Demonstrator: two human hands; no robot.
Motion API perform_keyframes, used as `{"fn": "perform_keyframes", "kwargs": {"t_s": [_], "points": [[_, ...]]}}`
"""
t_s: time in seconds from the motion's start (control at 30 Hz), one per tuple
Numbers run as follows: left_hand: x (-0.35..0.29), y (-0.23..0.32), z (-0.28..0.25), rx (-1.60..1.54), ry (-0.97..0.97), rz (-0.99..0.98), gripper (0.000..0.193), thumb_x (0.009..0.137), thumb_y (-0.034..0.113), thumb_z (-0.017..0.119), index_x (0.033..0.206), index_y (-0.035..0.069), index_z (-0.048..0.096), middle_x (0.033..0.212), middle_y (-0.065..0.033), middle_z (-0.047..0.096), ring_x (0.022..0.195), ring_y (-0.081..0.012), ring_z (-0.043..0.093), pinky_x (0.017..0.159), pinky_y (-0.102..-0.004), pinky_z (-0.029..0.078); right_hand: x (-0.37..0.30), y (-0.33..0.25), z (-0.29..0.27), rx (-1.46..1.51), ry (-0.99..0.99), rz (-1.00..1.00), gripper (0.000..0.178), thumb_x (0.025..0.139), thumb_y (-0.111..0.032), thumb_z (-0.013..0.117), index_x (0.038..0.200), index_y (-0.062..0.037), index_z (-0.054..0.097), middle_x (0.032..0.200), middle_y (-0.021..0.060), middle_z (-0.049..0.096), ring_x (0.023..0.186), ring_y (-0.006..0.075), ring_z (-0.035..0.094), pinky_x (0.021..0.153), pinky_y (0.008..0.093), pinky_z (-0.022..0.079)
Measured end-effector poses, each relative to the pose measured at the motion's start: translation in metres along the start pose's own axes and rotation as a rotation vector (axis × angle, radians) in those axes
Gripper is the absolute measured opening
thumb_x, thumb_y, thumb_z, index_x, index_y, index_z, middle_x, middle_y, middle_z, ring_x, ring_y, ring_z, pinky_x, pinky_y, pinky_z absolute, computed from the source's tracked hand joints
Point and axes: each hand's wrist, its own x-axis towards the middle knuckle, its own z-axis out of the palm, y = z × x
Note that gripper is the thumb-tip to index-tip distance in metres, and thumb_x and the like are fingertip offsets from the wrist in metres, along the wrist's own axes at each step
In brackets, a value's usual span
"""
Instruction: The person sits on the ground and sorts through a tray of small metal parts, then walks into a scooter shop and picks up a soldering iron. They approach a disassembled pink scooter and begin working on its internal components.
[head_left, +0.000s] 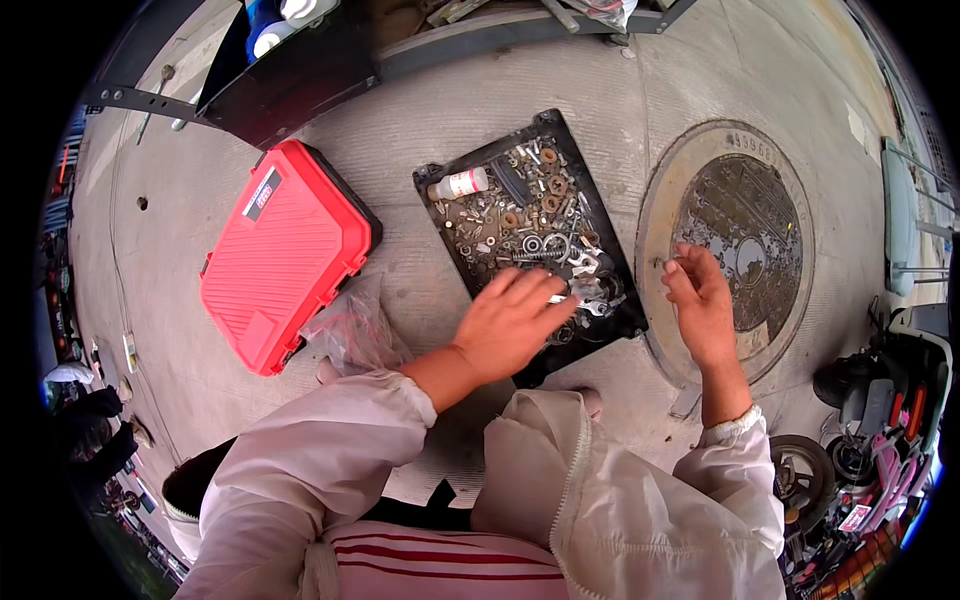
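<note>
Many bolts (nuts too) fill black tray [437, 215].

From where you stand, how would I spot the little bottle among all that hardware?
Find the black tray of mixed nuts, bolts and washers on the pavement, between the red case and the round manhole cover. At the tray's far left corner lies the small bottle, on its side. It is the only white, non-metal thing there.

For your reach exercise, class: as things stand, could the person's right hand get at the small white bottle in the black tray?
Probably yes. The right hand hovers beside the tray, and nothing covers the bottle at its far corner. The left hand rests over the near end, so the right would have to reach past it.
</note>
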Motion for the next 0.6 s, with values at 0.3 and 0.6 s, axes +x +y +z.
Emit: {"fn": "perform_keyframes", "kwargs": {"t_s": [0.3, 0.6], "points": [[0.095, 0.022, 0.062, 0.446, -0.562, 0.566, 0.045, 0.078, 0.036, 0.06, 0.12, 0.019, 0.063, 0.141, 0.0011, 0.047, 0.142, -0.0184, 0.023, 0.113, -0.0611, 0.011, -0.035, 0.065, 0.015, 0.211, 0.229, 0.029, 0.027, 0.093, -0.009, 0.059, 0.118, 0.0004, 0.054, 0.097, 0.0053, 0.061, 0.086, 0.0102, 0.055, 0.077, 0.0244, 0.047], [0.089, -0.046, -0.019, 0.445, -0.455, 0.191, 0.034, 0.074, 0.041, 0.067, 0.101, 0.02, 0.07, 0.133, -0.0008, 0.051, 0.139, -0.0214, 0.03, 0.114, -0.0589, 0.013, -0.014, 0.085, 0.028, -0.079, 0.234, -0.118, 0.031, 0.087, -0.01, 0.065, 0.114, 0.0017, 0.057, 0.104, 0.0188, 0.062, 0.093, 0.0304, 0.061, 0.083, 0.0367, 0.049]]}}
